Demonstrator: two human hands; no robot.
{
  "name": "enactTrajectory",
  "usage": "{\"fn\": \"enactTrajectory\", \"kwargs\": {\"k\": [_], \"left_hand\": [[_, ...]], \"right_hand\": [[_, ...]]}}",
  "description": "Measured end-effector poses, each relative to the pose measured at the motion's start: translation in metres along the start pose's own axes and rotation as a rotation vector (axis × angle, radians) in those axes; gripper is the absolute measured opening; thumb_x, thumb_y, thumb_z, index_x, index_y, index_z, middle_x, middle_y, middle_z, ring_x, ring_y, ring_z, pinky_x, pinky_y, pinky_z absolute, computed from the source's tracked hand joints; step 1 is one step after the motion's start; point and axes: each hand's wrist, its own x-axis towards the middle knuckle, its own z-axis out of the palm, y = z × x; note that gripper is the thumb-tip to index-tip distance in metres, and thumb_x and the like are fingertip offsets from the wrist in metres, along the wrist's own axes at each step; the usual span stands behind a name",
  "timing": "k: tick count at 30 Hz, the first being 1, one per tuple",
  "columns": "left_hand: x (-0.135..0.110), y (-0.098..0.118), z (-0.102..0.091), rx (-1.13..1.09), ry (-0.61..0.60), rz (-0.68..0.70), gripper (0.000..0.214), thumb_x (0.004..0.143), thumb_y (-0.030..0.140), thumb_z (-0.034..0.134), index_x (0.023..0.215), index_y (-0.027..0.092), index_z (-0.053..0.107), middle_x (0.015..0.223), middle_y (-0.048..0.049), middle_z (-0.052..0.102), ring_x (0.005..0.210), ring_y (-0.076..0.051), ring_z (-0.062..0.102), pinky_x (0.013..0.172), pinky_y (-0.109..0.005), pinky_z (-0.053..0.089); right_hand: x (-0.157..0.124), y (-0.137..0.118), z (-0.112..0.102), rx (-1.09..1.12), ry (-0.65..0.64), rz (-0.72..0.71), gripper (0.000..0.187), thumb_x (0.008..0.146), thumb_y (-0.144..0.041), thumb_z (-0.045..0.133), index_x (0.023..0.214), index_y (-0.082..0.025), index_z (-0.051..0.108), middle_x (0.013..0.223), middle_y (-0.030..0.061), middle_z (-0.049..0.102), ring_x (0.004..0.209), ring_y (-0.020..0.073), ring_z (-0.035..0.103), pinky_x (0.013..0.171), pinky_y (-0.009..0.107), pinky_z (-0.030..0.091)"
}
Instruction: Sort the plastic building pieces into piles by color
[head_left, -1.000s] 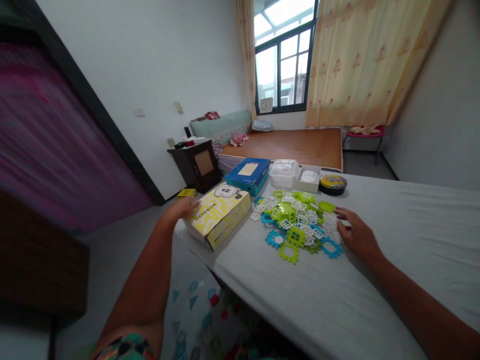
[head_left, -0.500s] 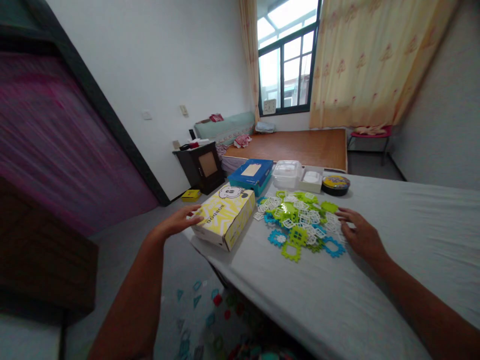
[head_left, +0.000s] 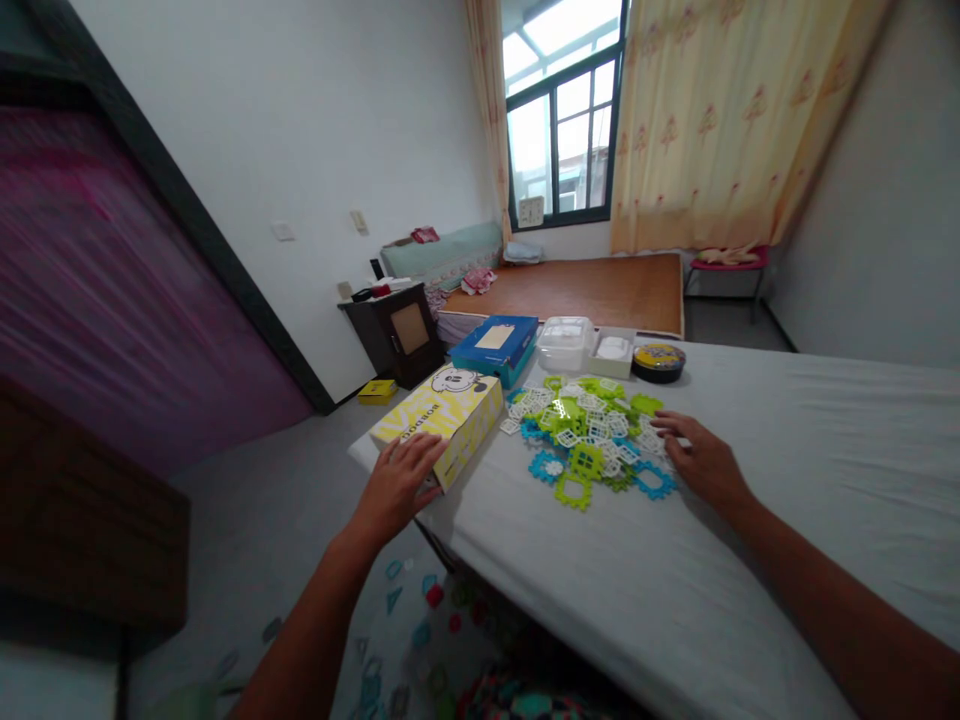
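Note:
A yellow and white cardboard box [head_left: 469, 425] with a cartoon dog drawing lies at the table's left corner. My left hand [head_left: 405, 475] rests over its near end, fingers laid on the top face and the thumb lower by the corner; the fingers are extended, not closed round it. To the right of the box spreads a heap of plastic building pieces [head_left: 589, 460] in green, white and blue. My right hand [head_left: 701, 460] is at the heap's right edge, open, its fingertips by the white pieces. Whether it touches them I cannot tell.
Behind the heap stand a blue box [head_left: 495, 345], a clear plastic container [head_left: 564, 345], a small white box [head_left: 611, 355] and a round black tin [head_left: 658, 362]. A white cloth covers the table [head_left: 795, 470]. Several coloured pieces [head_left: 433, 596] are scattered on the floor below.
My left hand has moved from the box's left side to its near end. My right hand stays beside the heap. The view has shifted slightly.

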Motion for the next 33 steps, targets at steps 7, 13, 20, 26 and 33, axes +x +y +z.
{"fn": "enactTrajectory", "kwargs": {"k": [7,13,20,26,33], "left_hand": [[-0.005,-0.012,-0.005,0.13,-0.019,-0.035,0.066,0.081,0.011,0.051,0.143,0.031,0.042,0.144,-0.0066,0.051,0.134,-0.028,0.043,0.111,-0.051,0.029],[-0.003,-0.011,-0.003,0.179,0.102,-0.014,0.056,0.081,0.015,0.051,0.136,0.025,0.05,0.137,-0.0093,0.057,0.13,-0.029,0.048,0.112,-0.052,0.025],[0.002,-0.013,-0.013,0.193,0.269,0.047,0.054,0.084,0.012,0.051,0.136,0.024,0.05,0.132,-0.0083,0.061,0.128,-0.026,0.051,0.116,-0.051,0.018],[-0.004,0.036,-0.013,0.085,0.257,0.181,0.051,0.088,0.02,0.055,0.138,0.027,0.049,0.133,-0.0067,0.061,0.129,-0.024,0.05,0.119,-0.052,0.009],[-0.018,0.005,-0.009,-0.243,0.42,-0.38,0.052,0.089,0.044,0.053,0.135,0.02,0.052,0.141,-0.0143,0.052,0.134,-0.029,0.042,0.114,-0.051,0.025]], "right_hand": [[-0.001,-0.001,0.003,0.019,-0.019,-0.019,0.029,0.086,-0.028,0.045,0.102,-0.021,0.068,0.122,0.0086,0.066,0.091,0.0221,0.07,0.072,0.038,0.062],[-0.002,-0.004,0.003,0.008,0.009,-0.048,0.027,0.084,-0.028,0.046,0.094,-0.022,0.07,0.113,0.0071,0.071,0.101,0.0247,0.067,0.079,0.04,0.06],[-0.002,0.004,0.005,-0.015,-0.011,-0.069,0.027,0.081,-0.028,0.047,0.091,-0.022,0.072,0.109,0.006,0.073,0.1,0.0239,0.069,0.087,0.041,0.057],[-0.003,0.004,0.006,0.009,-0.021,-0.051,0.027,0.082,-0.027,0.047,0.093,-0.022,0.071,0.108,0.006,0.073,0.1,0.0239,0.069,0.084,0.039,0.058],[-0.003,-0.015,-0.002,0.025,0.007,-0.077,0.029,0.083,-0.022,0.046,0.102,-0.021,0.068,0.109,0.0059,0.072,0.085,0.0195,0.071,0.076,0.036,0.059]]}}
